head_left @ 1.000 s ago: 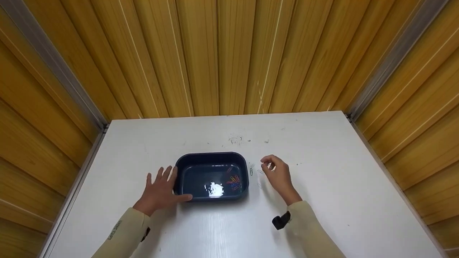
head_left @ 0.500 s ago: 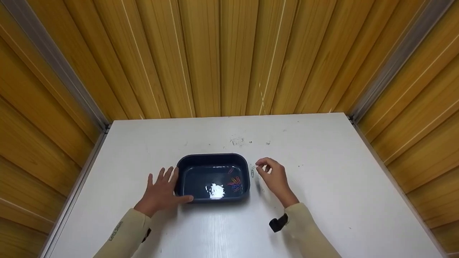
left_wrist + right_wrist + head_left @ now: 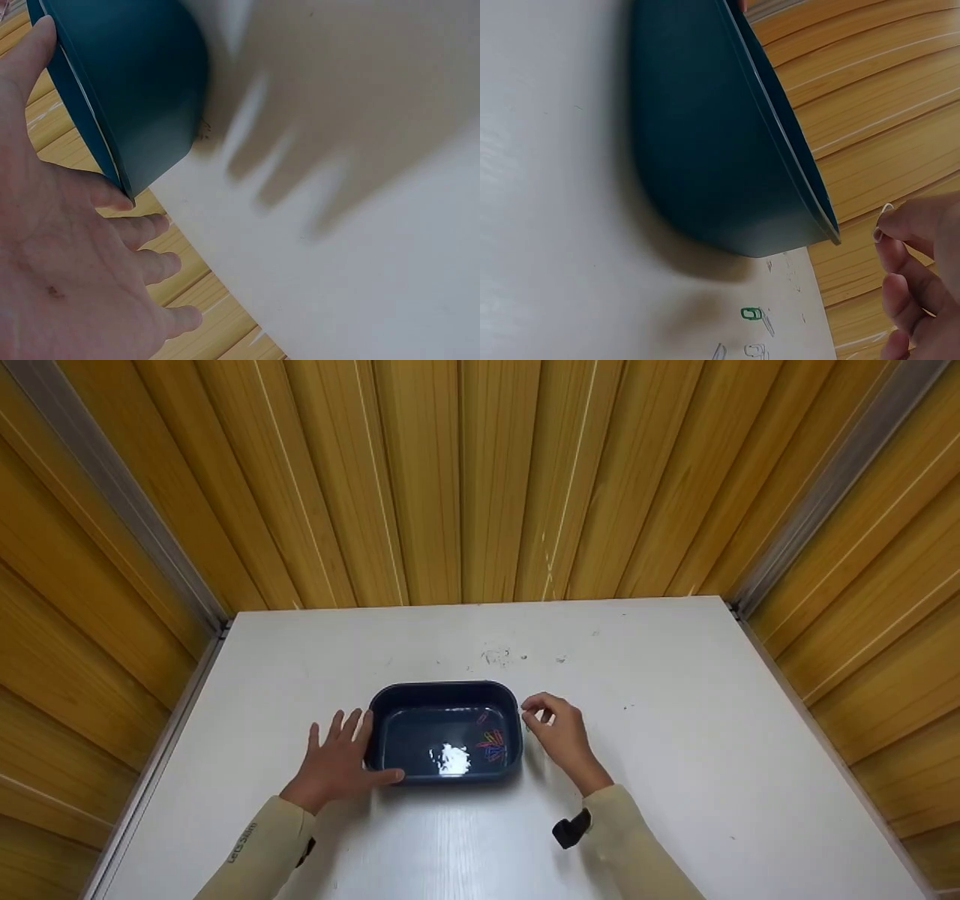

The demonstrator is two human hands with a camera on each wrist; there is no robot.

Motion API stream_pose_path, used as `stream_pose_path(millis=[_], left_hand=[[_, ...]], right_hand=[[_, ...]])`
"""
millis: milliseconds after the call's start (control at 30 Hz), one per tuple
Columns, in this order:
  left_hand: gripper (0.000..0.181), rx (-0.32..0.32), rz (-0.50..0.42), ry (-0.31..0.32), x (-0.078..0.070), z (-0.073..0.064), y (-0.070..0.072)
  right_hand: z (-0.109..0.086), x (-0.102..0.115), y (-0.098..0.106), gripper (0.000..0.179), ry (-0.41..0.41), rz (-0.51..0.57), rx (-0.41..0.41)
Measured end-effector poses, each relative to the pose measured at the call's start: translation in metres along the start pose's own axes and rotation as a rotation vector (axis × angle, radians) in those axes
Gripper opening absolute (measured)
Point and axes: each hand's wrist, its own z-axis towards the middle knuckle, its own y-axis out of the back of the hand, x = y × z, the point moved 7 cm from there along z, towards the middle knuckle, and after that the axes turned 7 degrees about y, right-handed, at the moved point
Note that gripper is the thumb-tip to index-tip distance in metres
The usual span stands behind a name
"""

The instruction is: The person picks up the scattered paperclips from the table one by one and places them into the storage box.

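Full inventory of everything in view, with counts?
Table: one, white, centre
Bin: one, dark blue, on table
Coloured paperclips: several, red, yellow, blue, inside bin's right end
Green paperclip: one, right of bin
Pale paperclips: three or more, near green paperclip
Held paperclip: one, whitish, right hand
Marks: several, dark, behind bin
Panels: many, yellow-brown, three sides
Posts: two, grey, back corners
Wrist devices: two, black, at cuffs
Sleeves: two, beige, forearms
Left hand: one, bin's left end
Right hand: one, right of bin

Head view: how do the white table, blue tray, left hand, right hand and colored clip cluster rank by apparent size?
1. White table
2. Blue tray
3. Left hand, fingers spread
4. Right hand
5. Colored clip cluster
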Motion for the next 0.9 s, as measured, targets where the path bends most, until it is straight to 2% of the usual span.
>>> stream_pose_path(millis=[300, 533, 900], left_hand=[[0.117, 0.007, 0.005, 0.001, 0.000, 0.000, -0.001], [0.117, 0.002, 0.014, -0.005, -0.001, 0.000, -0.001], [0.118, 0.004, 0.021, -0.007, 0.001, -0.001, 0.000]], right_hand=[[-0.002, 0.003, -0.010, 0.009, -0.022, -0.047, 0.021], [-0.004, 0.003, -0.016, 0.008, -0.060, -0.033, 0.050], [-0.006, 0.007, -0.027, 0.009, -0.043, -0.020, 0.064]])
